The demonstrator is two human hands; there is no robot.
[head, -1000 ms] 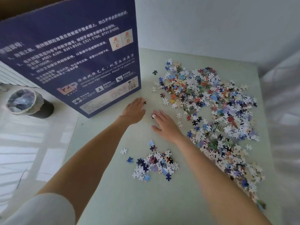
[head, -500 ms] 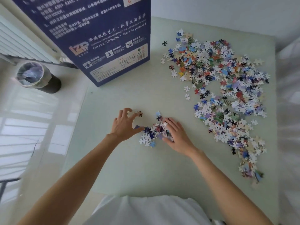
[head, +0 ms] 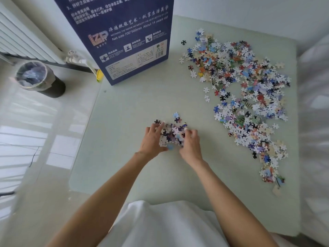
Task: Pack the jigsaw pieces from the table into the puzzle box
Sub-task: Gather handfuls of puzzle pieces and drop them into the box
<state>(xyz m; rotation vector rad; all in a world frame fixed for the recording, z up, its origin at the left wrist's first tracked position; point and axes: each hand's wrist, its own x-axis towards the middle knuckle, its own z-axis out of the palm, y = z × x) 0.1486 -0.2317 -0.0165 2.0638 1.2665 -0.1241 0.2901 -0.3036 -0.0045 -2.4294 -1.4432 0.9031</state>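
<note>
A pale green worktop with a smooth, matte face and rounded corners fills most of the room's middle, standing over a glossy light floor that mirrors window light. A white ribbed radiator runs along the wall at the far left, and a dark round bin lined with clear plastic stands on the floor below it.

The puzzle box, tall navy cardboard, stands upright at the worktop's far left edge. Its printed face reads "LZP", "Net size:700*500mm About 14 years old", with lines of Chinese text and a barcode.

A wide loose spread of jigsaw pieces, many showing white backs among blue, red and green faces, lies along the right side of the worktop. A small heap sits near the middle, well apart from the box.

The left hand and right hand flank that heap, fingers curled in against it and cupping the pieces from both sides.
</note>
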